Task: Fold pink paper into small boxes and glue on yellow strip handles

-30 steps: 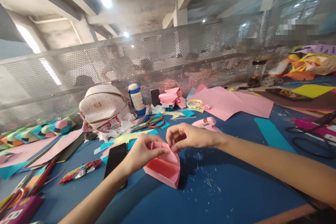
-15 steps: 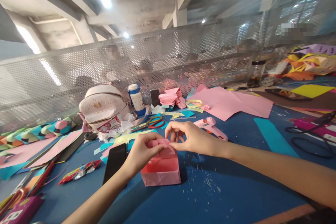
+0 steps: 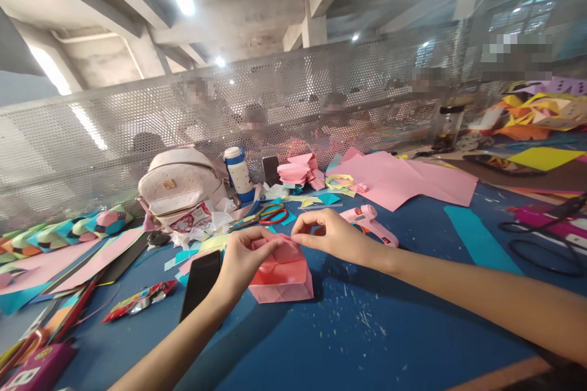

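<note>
Glare from ceiling lamps (image 3: pixel 185 1), stretched edges.

Your table is a blue top (image 3: pixel 367 354), with pale flecks on it between one and two o'clock. Close to you, a black phone (image 3: pixel 200 284) lies flat at half past ten, and a red snack packet (image 3: pixel 140 300) is at ten. You have a purple box (image 3: pixel 41 366) at nine. Farther off, a pale backpack (image 3: pixel 181 180) sits at eleven, just beside a white-and-blue bottle (image 3: pixel 239 177) standing upright. At one, a pink glue gun (image 3: pixel 369 223) lies nearer you than the large pink sheets (image 3: pixel 403 177); a turquoise strip (image 3: pixel 479 238) stretches out at two.
</note>
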Action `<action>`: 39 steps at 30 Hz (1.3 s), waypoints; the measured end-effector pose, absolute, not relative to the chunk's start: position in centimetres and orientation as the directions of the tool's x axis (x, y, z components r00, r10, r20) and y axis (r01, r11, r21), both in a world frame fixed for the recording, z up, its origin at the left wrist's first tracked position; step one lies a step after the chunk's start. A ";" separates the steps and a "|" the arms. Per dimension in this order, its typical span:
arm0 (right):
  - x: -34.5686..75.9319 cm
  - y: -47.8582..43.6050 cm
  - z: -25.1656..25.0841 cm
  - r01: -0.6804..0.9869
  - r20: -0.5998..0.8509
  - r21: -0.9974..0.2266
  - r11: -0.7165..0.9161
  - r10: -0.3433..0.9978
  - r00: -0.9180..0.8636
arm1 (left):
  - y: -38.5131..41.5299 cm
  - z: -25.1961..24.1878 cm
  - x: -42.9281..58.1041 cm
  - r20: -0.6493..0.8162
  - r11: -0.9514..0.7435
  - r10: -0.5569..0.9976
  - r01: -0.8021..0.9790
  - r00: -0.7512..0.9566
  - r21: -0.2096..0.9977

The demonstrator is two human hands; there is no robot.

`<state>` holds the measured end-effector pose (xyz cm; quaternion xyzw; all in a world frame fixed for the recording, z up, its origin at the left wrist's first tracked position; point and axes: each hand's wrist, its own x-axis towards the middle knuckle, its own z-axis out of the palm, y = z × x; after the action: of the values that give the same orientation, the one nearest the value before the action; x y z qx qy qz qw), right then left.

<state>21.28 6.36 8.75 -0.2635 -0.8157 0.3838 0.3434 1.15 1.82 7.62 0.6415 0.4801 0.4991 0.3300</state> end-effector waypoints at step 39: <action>21.1 6.4 7.0 0.131 0.645 -0.624 0.770 0.603 -0.469 | 1.5 7.4 1.3 0.403 -0.391 0.915 0.268 0.011 0.881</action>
<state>21.14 6.38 7.02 -0.2242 -0.8184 0.2543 0.4640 1.29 1.55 7.41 0.6426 0.4604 0.5314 0.3045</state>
